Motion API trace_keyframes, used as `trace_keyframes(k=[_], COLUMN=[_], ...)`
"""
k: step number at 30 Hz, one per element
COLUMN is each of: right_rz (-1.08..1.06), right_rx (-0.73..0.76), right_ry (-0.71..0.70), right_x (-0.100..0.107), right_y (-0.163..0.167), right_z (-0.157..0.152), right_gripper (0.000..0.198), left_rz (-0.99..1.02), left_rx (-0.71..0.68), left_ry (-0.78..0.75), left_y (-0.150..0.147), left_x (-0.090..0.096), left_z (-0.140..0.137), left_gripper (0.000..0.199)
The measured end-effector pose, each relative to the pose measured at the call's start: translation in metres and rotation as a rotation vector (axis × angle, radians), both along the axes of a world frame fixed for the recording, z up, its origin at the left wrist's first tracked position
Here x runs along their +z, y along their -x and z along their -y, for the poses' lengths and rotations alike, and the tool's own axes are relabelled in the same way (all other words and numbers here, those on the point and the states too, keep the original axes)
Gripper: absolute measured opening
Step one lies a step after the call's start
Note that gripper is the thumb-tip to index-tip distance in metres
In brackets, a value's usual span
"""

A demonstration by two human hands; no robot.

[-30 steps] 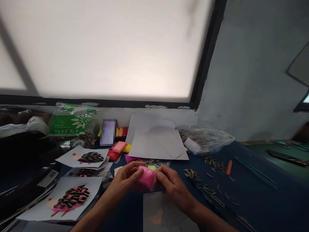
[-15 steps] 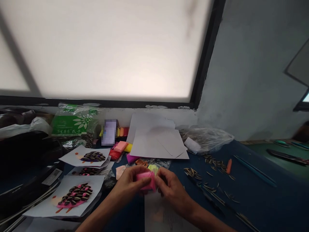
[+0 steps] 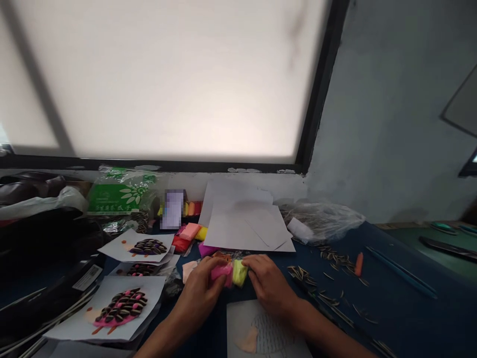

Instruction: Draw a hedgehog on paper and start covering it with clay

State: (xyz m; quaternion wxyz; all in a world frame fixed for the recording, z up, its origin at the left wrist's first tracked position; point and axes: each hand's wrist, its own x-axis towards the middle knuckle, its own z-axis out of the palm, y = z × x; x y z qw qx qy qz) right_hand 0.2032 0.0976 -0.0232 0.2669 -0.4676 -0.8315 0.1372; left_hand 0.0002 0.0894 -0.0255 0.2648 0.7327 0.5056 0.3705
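Observation:
My left hand (image 3: 203, 286) has its thumb and fingers around a bright pink packet of modelling clay (image 3: 221, 274), low over the dark blue tabletop. Just right of it is a yellow-green clay packet (image 3: 239, 272). Beside that, my right hand (image 3: 266, 281) has its fingers curved and apart, its fingertips at the packet's edge; no object shows in its grip. Below my hands lies a paper sheet (image 3: 238, 318) with a drawn hedgehog-like outline, its face part covered in peach clay.
Finished seed-and-clay pictures (image 3: 119, 308) lie at the left. More clay packets (image 3: 191, 231) and white paper (image 3: 242, 226) are behind my hands. Loose sunflower seeds (image 3: 335, 256), an orange clay stick (image 3: 358, 264), a blue pen-like tool (image 3: 400, 271) and a clear plastic bag (image 3: 328, 219) sit rightward.
The pink packet has gone from between both hands to my left hand alone. My right hand has moved off it, beside the yellow-green packet. More of the drawing sheet shows.

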Motion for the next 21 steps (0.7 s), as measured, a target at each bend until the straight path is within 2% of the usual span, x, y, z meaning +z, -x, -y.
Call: trace_keyframes(k=[6,10,15,21], right_rz=[0.152,0.218,0.248,0.258], right_rx=[-0.073,-0.082,-0.141,-0.165], right_ry=[0.001,0.014,0.015,0.007], right_x=[0.004,0.005,0.008,0.01], right_y=[0.006,0.01,0.009,0.006], right_z=[-0.011,-0.018,-0.023,-0.028], right_gripper=[0.027,0.031,0.045,0.049], left_rz=[-0.318,-0.469,-0.576,-0.626], left_rx=[-0.004,-0.063,-0.06,-0.009], left_ry=[-0.156,-0.15,-0.146,-0.169], left_y=[0.004,0.003,0.004,0.005], left_x=[-0.01,-0.021,-0.027,-0.021], left_z=[-0.004,-0.005,-0.006,-0.004], left_gripper=[0.042,0.05,0.053,0.049])
